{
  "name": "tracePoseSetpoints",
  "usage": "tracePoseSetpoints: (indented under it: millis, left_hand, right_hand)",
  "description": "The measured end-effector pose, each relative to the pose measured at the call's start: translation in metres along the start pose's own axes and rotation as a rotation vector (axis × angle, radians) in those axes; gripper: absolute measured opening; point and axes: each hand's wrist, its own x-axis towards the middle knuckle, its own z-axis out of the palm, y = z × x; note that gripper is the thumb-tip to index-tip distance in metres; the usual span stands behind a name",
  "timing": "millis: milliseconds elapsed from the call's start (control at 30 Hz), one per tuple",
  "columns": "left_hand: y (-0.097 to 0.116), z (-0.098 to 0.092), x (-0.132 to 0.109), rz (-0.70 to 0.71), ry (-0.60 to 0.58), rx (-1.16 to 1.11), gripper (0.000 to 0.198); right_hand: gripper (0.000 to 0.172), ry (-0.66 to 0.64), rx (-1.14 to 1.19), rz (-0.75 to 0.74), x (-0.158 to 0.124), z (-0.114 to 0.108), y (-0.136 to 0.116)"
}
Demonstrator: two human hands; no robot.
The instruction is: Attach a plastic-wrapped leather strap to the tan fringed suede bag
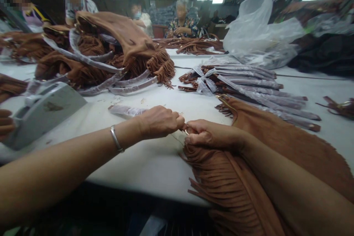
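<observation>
Fringed tan suede bag [229, 188] is lying across the near right corner of the bench [143, 166], under the right hand [211, 135], which is meeting the left hand [159, 121], both pinching a small metal ring [186, 131]; a plastic-wrapped strap [127, 110] is lying just beyond the left hand.

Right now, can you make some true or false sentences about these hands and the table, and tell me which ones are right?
The left hand wears a metal bangle. True.
The hands wear gloves. False: they are bare.
The right hand touches a fringed bag. True.
The fringe is blue. False: it is brown.
Wrapped straps lie on the white table. True.
The plastic bag is black. False: it is see-through.
</observation>
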Motion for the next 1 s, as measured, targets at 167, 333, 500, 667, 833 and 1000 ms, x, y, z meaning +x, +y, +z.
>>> tracePoseSetpoints:
  millis: [167,333,500,667,833,1000]
  left_hand:
    - [-0.006,-0.004,0.009,0.105,-0.001,-0.03,0.012]
    - [-0.008,-0.006,0.012,0.028,0.008,-0.078,0.015]
    - [0.023,-0.006,0.002,-0.291,0.355,-0.286,0.052]
    - [0.053,-0.002,-0.017,-1.032,0.68,-1.327,0.022]
    - [0.007,0.015,-0.019,-1.503,0.706,-2.224,0.043]
    - [-0.047,0.035,0.015,-1.48,1.004,-2.359,0.045]
  right_hand:
    - [0.018,-0.016,-0.045,-0.013,-0.004,0.003,-0.009]
    - [0.027,0.04,-0.006,0.08,-0.008,0.0,-0.005]
    - [0.024,0.237,-0.079,0.13,-0.008,-0.005,0.004]
    - [0.02,0.193,-0.001,0.012,-0.005,-0.002,0.002]
    - [0.019,0.273,-0.185,-0.012,-0.006,0.005,-0.005]
    - [0.018,0.287,-0.376,-0.009,-0.012,0.01,-0.013]
